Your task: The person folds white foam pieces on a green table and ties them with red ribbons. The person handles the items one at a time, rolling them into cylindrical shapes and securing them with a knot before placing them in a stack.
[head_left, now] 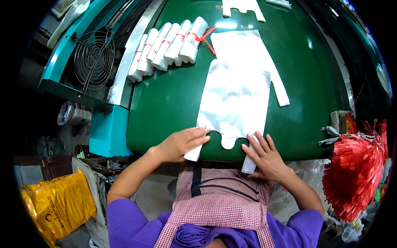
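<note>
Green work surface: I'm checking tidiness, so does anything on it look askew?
Yes, the second white bag, just beyond the nearest bag, looks askew: its handle strip slants out to the right, while the nearest bag lies fairly straight.

Lit brightly from above. Shows glare on green table (165, 103), washed-out highlights on white bags (235, 91). Bends edges and darkens to black toward rim.
</note>
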